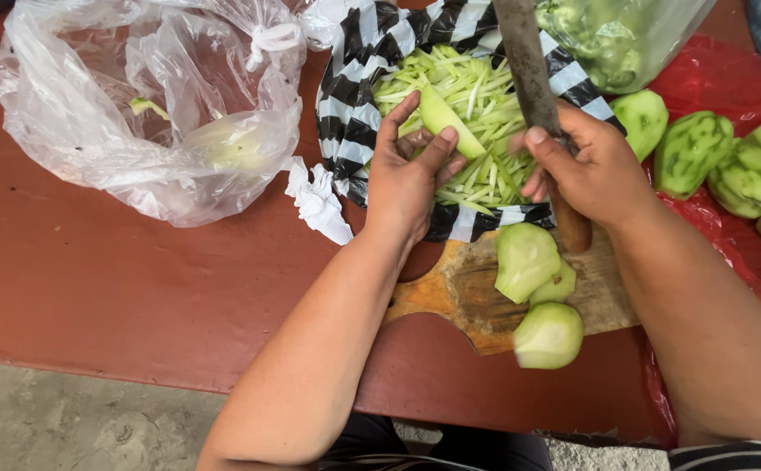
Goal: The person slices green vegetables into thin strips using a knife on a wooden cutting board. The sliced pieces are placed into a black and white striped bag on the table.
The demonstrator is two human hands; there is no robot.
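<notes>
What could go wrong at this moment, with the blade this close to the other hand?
1. The left hand holds a green fruit slice right beside the knife in the right hand; a slip could cut the fingers.
2. A peeled fruit piece sits at the cutting board edge, near the table rim, and could roll off.

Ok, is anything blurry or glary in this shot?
Head view: soft, even daylight, faint shadows. The knife blade is smeared, and the peeled piece at the board's edge is soft. The clear plastic bag shows white glare. The left hand is sharp.
</notes>
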